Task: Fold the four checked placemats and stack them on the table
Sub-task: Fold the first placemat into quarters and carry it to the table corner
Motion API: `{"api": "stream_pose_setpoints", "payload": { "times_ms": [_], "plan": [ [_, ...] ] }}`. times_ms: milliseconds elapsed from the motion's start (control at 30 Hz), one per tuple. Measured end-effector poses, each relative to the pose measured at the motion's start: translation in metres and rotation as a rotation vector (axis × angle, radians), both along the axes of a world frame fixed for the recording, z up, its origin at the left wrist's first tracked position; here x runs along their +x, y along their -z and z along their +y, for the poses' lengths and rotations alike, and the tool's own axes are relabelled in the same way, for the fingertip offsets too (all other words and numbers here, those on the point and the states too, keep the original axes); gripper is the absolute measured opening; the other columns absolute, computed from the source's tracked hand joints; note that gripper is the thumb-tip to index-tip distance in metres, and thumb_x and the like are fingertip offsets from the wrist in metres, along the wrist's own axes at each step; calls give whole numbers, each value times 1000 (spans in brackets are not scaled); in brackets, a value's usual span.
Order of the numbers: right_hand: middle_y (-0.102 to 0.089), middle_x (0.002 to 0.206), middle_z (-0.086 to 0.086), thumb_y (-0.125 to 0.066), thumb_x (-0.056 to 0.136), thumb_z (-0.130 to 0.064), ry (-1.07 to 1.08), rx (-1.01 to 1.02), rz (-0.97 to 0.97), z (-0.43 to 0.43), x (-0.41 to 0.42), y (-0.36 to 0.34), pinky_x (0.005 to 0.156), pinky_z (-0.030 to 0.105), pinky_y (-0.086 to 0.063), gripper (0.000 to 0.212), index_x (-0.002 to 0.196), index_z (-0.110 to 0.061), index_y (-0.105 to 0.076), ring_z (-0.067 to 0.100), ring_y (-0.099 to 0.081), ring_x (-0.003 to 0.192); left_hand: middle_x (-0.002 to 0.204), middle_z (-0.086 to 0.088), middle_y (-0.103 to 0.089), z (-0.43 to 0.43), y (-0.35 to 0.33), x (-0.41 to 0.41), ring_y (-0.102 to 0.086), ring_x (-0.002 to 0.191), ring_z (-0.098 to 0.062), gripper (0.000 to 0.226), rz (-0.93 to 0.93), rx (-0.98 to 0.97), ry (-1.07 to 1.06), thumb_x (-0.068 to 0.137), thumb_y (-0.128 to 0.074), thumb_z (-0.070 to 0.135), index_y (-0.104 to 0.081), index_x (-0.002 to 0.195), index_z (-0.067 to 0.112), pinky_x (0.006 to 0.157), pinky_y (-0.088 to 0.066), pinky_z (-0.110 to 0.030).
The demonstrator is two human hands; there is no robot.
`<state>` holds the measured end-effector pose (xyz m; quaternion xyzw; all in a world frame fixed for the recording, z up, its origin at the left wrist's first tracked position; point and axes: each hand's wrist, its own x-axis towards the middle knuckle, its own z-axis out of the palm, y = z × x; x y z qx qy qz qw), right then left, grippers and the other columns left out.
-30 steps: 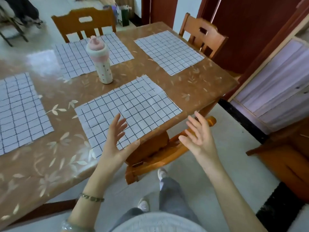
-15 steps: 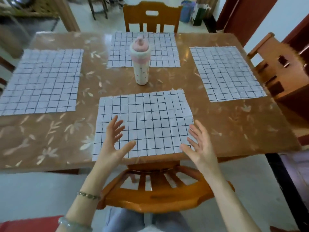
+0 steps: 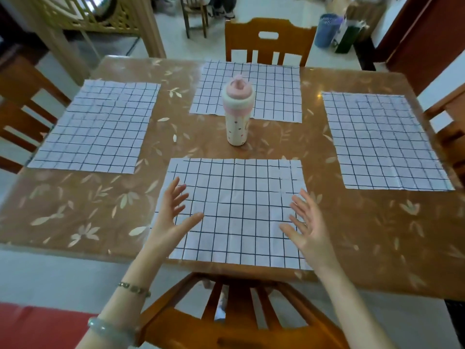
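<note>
Head camera, looking down over a wooden chair (image 3: pixel 234 321) tucked under the near edge of the table (image 3: pixel 75 222): both of the person's hands are raised with fingers spread apart, palms turned inward toward each other, holding nothing. The left hand (image 3: pixel 171 220) hovers over the near-left part of the nearest placemat (image 3: pixel 236 197), and the right hand (image 3: pixel 309 227) hovers over its near-right part. Whether either palm touches the cloth I cannot tell; they look lifted just above it.

That nearest mat lies flat, straight ahead of the hands and between them, its long axis running left to right along the table edge. Both hands sit about equally close to it, one at each short end, so a fold either way looks open to them, end to end or near edge to far edge.

Just beyond the mat's far edge stands a pink-capped bottle (image 3: pixel 237 114), upright, its base apart from the near mat. It stands in front of the far placemat (image 3: pixel 274 91), hiding part of it. The left placemat (image 3: pixel 95 129) and the right placemat (image 3: pixel 380 142) lie flat, well apart from the hands. All four are unfolded, so by my reckoning the task has not yet started.
</note>
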<state>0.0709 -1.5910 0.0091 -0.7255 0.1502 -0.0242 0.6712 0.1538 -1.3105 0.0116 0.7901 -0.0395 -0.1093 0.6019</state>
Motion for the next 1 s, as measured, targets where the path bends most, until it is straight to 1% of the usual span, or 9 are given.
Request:
{"api": "stream_pose_setpoints", "payload": {
  "times_ms": [100,200,267,300,400,533,733,867,1000],
  "plan": [
    [-50,136,-3,-70,83,-7,72,-17,21,-19,30,14,100,21,-44,66,140,-22,-39,5,-49,124,143,3,-42,6,18,38,-45,128,-7,81,25,93,1,84,-74,21,-24,148,29,106,-37,-29],
    [-56,127,5,-66,84,-11,166,-127,9,-38,64,31,94,17,-47,55,135,-15,-46,11,-56,115,148,-6,-38,15,45,88,-41,133,-17,74,166,199,-40,88,-67,29,-26,149,21,105,-37,-34],
    [-58,124,12,-60,87,-1,214,-212,17,-50,89,44,89,13,-48,46,132,-7,-49,14,-58,108,151,-12,-35,22,66,120,-36,137,-24,73,288,345,-43,89,-65,38,-27,149,18,108,-35,-40],
    [-59,124,13,-57,87,1,228,-258,35,-56,101,53,90,16,-48,45,131,-6,-50,15,-58,108,151,-13,-34,24,76,133,-36,137,-27,73,318,427,-39,89,-63,40,-27,148,16,109,-34,-42],
    [-59,127,9,-56,87,-4,202,-501,158,-74,133,77,102,35,-44,44,131,-9,-52,19,-56,115,148,-13,-41,26,94,161,-41,133,-28,60,236,549,-78,93,-58,34,-37,144,10,107,-34,-41],
    [-52,132,14,-55,86,-3,28,-822,301,-87,171,94,104,36,-34,47,133,-5,-49,29,-45,125,130,-17,-55,27,108,197,-49,120,-32,40,16,755,-21,95,-52,27,-54,130,6,98,-39,-42],
    [-39,147,11,-56,88,-7,-128,-863,406,-103,197,107,111,36,-27,59,143,-7,-34,28,-34,136,139,-18,-41,24,119,243,-38,125,-37,39,-57,948,215,92,-53,17,-50,129,4,106,-33,-45],
    [-53,131,15,-58,85,-7,-103,-851,453,-105,209,111,97,39,-39,50,134,-5,-45,35,-47,122,134,-17,-44,26,126,256,-40,121,-36,36,-41,1009,308,90,-54,15,-52,126,8,103,-32,-43],
    [-48,128,17,-61,81,-16,-166,-982,551,-109,217,121,96,42,-37,53,132,-15,-48,38,-41,119,126,-14,-47,31,132,258,-43,117,-34,36,-60,1007,292,87,-58,17,-54,123,12,98,-40,-44]
  ]
}}
